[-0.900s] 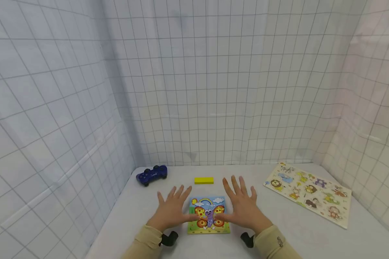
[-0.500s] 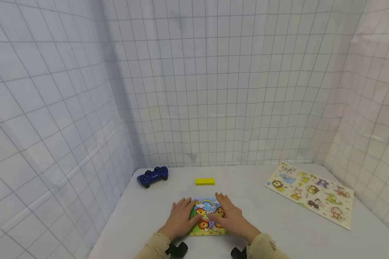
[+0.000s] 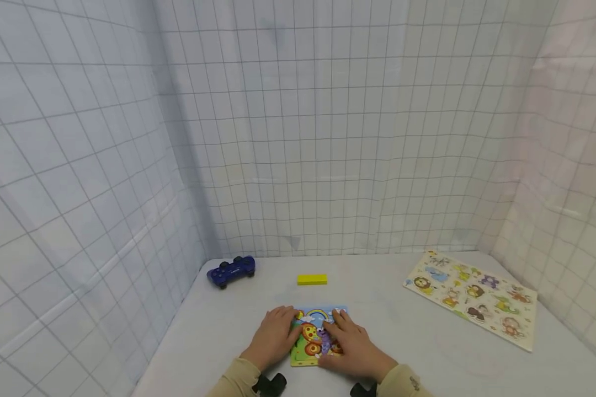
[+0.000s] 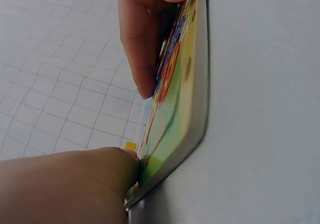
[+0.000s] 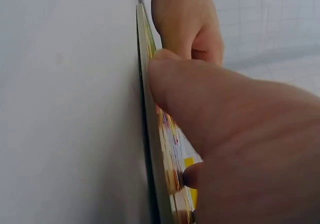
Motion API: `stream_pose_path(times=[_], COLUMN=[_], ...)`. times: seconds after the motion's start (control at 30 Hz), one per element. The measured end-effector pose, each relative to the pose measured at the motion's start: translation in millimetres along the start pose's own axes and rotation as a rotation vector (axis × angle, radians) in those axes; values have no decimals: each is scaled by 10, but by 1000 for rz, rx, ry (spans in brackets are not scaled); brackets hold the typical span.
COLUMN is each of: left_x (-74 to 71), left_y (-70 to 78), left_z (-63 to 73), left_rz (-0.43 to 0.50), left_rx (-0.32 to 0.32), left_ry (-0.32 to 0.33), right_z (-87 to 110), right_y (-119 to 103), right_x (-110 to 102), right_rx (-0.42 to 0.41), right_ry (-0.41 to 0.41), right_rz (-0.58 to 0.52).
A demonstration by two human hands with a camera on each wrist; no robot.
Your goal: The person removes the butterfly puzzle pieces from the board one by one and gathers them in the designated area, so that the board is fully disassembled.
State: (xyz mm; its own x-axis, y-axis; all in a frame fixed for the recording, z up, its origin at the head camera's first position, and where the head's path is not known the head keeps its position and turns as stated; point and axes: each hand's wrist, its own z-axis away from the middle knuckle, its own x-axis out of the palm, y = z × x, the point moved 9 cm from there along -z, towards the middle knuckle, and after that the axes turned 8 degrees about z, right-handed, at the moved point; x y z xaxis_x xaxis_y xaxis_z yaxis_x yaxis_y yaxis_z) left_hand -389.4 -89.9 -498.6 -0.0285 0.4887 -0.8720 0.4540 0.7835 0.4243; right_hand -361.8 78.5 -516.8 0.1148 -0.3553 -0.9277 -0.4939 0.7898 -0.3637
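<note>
A small butterfly jigsaw puzzle (image 3: 312,348) lies flat on the white table in front of me in the head view. My left hand (image 3: 273,337) holds its left edge, thumb over the printed face. The left wrist view shows that thumb (image 4: 131,171) against the board, with the other left fingers mostly hidden behind. Over the puzzle's right side lies my right hand (image 3: 350,347), its fingertips touching the picture near the purple butterfly body. Its thumb (image 5: 167,76) rests by the board's front edge in the right wrist view. Much of the puzzle's right half is covered.
A yellow block (image 3: 312,279) lies behind the puzzle. At the back left sits a blue game controller (image 3: 231,271). An animal puzzle board (image 3: 477,298) lies slanted on the right. Grid-patterned cloth walls (image 3: 298,138) enclose the table on the left, back and right.
Both hands were spread above the puzzle with fingers apart. They have come down and inward onto it, and the right hand has since drawn back slightly, bending its fingers onto the picture.
</note>
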Motion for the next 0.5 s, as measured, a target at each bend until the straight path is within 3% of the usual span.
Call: stream_pose_path(times=[0.23, 0.5], left_x=[-23, 12], left_y=[-33, -131], left_z=[-36, -89], left_rz=[3, 105], left_rx=[9, -21], left_ry=[40, 87], right_z=[-24, -10], right_y=[-4, -28], right_x=[18, -20], right_rx=[-10, -7], right_ry=[37, 38], right_rz=[15, 30])
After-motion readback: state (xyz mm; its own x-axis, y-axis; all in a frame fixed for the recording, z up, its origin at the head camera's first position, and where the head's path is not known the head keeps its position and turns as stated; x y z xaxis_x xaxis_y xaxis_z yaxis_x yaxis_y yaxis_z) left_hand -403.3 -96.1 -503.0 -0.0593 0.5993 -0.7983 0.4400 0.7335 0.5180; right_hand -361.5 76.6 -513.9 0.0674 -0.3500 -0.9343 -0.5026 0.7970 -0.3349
